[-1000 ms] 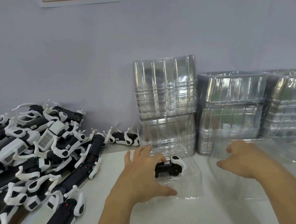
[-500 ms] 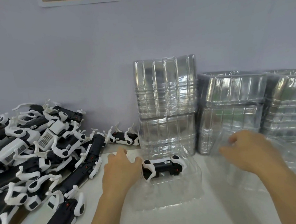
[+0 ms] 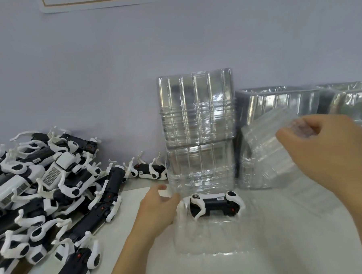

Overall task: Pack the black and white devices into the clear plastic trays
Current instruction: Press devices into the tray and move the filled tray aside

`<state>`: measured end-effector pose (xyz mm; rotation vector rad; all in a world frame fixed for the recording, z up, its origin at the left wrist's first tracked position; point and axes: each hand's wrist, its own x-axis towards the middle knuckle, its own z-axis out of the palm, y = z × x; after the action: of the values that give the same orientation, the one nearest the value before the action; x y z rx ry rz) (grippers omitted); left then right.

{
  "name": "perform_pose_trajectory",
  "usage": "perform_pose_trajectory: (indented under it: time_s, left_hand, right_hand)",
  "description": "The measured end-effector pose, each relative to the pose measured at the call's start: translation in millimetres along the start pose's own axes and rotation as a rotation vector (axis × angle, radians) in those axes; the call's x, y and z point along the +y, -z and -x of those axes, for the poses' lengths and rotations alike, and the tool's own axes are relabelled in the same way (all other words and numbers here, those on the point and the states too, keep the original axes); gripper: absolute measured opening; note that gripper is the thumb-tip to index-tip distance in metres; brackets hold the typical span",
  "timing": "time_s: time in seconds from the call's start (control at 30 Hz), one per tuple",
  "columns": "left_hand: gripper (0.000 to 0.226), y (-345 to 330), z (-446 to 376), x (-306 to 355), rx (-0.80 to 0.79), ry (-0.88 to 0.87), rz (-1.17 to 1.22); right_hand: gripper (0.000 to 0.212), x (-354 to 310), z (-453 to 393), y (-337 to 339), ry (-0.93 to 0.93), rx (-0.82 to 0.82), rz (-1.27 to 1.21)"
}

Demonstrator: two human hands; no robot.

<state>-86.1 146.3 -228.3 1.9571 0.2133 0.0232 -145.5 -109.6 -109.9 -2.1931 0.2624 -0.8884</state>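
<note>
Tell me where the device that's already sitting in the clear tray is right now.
The device lies low in the head view's centre, at the far end of the clear tray, between the left hand and the stacked trays behind.

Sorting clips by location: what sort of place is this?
Probably a factory packing bench: a heap of identical black and white devices, stacks of clear plastic trays, one device already seated in a tray.

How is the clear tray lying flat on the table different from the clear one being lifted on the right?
The flat tray rests level on the table; the lifted tray is tilted in the air.
The flat tray holds one black and white device at its far end; the lifted tray looks empty.
The left hand touches the flat tray's edge; the right hand grips the lifted one.
Both are clear ribbed plastic.
</note>
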Motion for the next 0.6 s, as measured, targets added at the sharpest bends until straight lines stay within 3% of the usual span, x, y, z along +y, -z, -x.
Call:
perform_pose_trajectory:
  time_s: [0.1, 0.2, 0.6]
  left_hand:
    - [0.020, -17, 7, 6, -0.127, 0.024, 0.241]
    - [0.014, -45, 18, 8, -0.245, 0.019, 0.290]
    - [0.044, -125, 52, 49, -0.582, -0.296, -0.058]
  right_hand:
    - [0.033, -5, 2, 4, 0.049, 0.026, -0.033]
    - [0.028, -14, 5, 8, 0.094, 0.028, -0.062]
    - [0.031, -44, 24, -6, 0.300, 0.067, -0.214]
